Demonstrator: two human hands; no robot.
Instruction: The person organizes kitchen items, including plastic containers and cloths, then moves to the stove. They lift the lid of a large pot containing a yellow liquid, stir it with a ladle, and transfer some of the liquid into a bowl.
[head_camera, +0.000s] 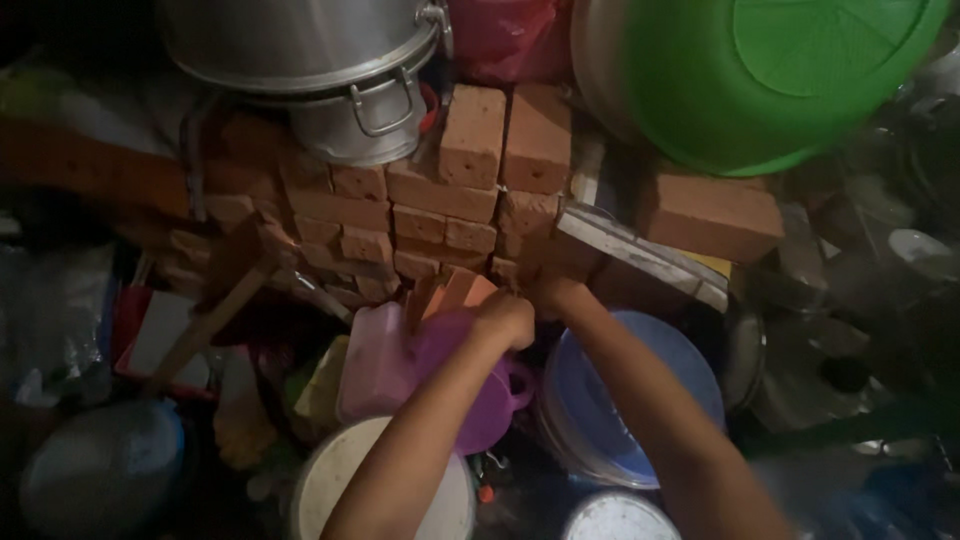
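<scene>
A stack of red bricks (430, 200) fills the middle of the frame, laid in rough courses with two bricks (505, 135) standing on end at the top centre. It is the largest thing the hands work at, and it looks partly built: the lower rows sit close, the upper ones are loose and uneven, and a lone brick (710, 215) lies apart at right centre, not yet joined to the rest.

Above it, at upper right, a big green plastic basin (790, 70) overhangs the stack; at upper left sit two stacked metal pots (320, 60). A grey plank (640, 255) leans across the right side of the bricks.

Below centre, a blue bucket (620, 400) sits under the right forearm, and a white bucket (390, 480) under the left one. A pink plastic jug (385, 360) and a purple cup (490, 400) lie just beside the left wrist.

Both arms reach up from the bottom edge to the foot of the stack. The left hand (505, 318) is curled into a closed fist, apparently gripping an orange brick piece (455, 292) at the base of the stack. The right hand (555, 290) presses against the lowest bricks just beside it; its fingers are hidden in shadow, so I cannot tell whether it is open or closed.
</scene>
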